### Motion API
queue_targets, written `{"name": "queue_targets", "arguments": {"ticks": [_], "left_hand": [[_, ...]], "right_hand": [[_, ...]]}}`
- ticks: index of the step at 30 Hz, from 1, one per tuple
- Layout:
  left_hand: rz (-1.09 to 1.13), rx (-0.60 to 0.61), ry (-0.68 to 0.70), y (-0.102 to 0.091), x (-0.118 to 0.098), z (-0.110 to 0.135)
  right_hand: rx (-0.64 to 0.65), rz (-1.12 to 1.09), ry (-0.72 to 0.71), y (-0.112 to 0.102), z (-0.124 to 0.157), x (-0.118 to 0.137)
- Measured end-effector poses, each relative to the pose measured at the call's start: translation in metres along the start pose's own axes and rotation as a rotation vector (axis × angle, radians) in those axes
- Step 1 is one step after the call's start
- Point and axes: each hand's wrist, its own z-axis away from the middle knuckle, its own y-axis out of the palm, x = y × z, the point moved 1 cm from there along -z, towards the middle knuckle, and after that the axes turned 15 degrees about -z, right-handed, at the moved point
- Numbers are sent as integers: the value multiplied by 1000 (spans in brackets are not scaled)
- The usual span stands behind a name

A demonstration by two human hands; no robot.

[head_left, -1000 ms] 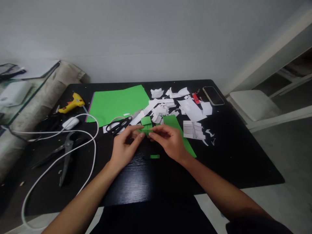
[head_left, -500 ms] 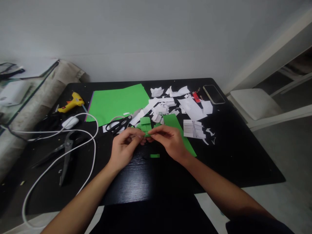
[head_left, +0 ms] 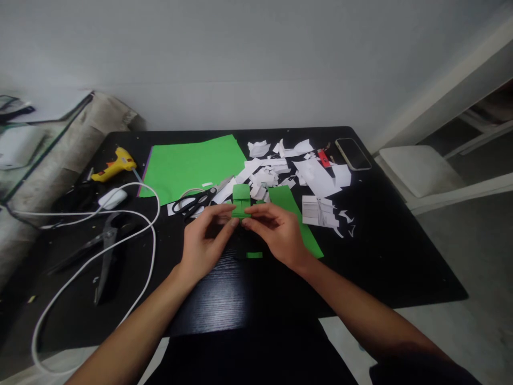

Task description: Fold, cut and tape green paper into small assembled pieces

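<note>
Between my two hands is a small folded green paper piece (head_left: 241,199), made of stacked, box-like parts. My left hand (head_left: 206,235) pinches its left side with thumb and fingertips. From the right, my right hand (head_left: 278,232) grips the opposite lower edge in the same way. Some fingertips are hidden behind the paper. A short green paper strip (head_left: 254,255) lies on the black table just below my hands. A larger green paper sheet (head_left: 290,206) lies partly behind my right hand, and black-handled scissors (head_left: 196,203) rest beyond my left hand.
White paper scraps (head_left: 266,176) spread behind the hands. A big green sheet (head_left: 192,163), a yellow glue gun (head_left: 116,164), large shears (head_left: 106,251) and a looping white cable (head_left: 154,256) occupy the left. A phone (head_left: 353,154) and a red lighter (head_left: 323,158) lie at the back right.
The green paper piece now stands more upright and shows more of its front between my hands. My fingers have shifted slightly along its lower edge. The view has moved a little.
</note>
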Motion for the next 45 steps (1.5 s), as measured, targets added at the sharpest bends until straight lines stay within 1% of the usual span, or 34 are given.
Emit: {"name": "queue_targets", "arguments": {"ticks": [3,6,14,18,23,27,32,36,41,45], "left_hand": [[-26,21,-10,0,0,-1],[-50,4,-4,-2,-1,-2],[-49,-27,-51,-1,0,0],[-29,-28,-105,-2,0,-1],[-2,-18,-174,-2,-1,-1],[34,-1,-172,-1,-1,-1],[85,60,-170,-2,2,-2],[97,53,-165,-2,4,-1],[82,37,-123,-2,5,-1],[125,72,-166,0,4,-3]], "right_hand": [[3,-7,-29,-1,0,0],[-2,-2,-49,-1,0,0],[-23,-37,-23,1,1,1],[-17,-39,-1,1,1,0],[-10,11,-5,0,1,1],[-9,-26,13,0,1,1],[-32,-82,100,-1,-1,1],[-10,-129,150,0,-2,3],[-3,-131,145,1,-1,3],[-15,-137,124,1,-2,0]]}}
